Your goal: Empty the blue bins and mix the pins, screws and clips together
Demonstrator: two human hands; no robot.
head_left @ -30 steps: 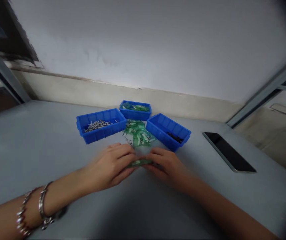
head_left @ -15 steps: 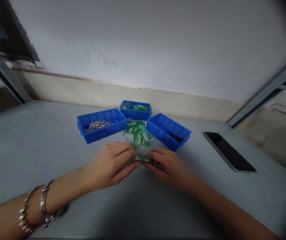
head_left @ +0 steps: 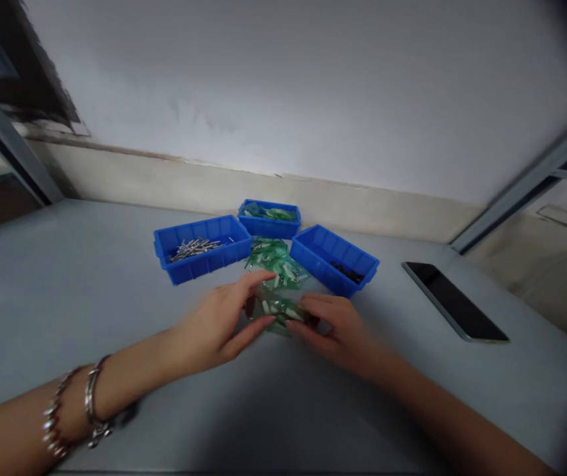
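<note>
L hand (head_left: 211,325) part-open at near-centre green bag (head_left: 279,307), grip unclear; R hand (head_left: 341,332) pinches its R end. Beyond: more bags (head_left: 288,271) btwn 2 blue bins (head_left: 208,264), before far bin (head_left: 269,227); phone (head_left: 454,301) R.

Three blue bins (head_left: 208,262), one phone (head_left: 454,302), several green bags (head_left: 277,306) (tally unclear).

A translucent green bag (head_left: 280,309) of pale pieces (head_left: 266,307) sits between both hands (head_left: 223,320) (head_left: 339,328).

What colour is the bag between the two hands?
Green and see-through, with pale pieces showing inside the bag; the head view shows it.
</note>
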